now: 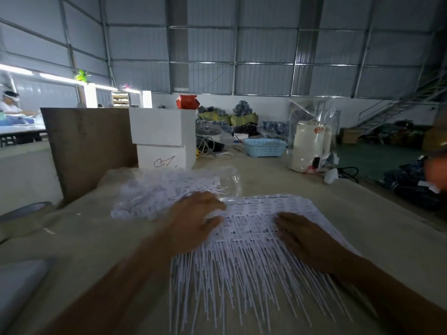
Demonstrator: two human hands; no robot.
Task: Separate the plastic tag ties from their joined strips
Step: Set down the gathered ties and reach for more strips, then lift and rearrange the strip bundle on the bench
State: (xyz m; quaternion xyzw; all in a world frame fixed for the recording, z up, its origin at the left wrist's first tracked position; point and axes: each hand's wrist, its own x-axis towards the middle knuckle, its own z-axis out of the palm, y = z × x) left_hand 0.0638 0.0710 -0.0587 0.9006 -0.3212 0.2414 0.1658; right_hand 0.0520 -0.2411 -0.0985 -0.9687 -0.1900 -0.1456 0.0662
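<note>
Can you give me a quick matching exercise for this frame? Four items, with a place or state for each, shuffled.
Items:
1. left hand
2. blue basket
3. white boxes
4. loose tie pile

Places or states:
A. stacked, scribble on the lower one
B. far side of the table, beside a white appliance
C. behind the left hand
D. resting on the left edge of the joined tie strips

Pairs: 1-D, 2-B, 3-A, 4-C

Loose ties [167, 192] behind-left of joined strips [254, 238], on table [302, 180].
</note>
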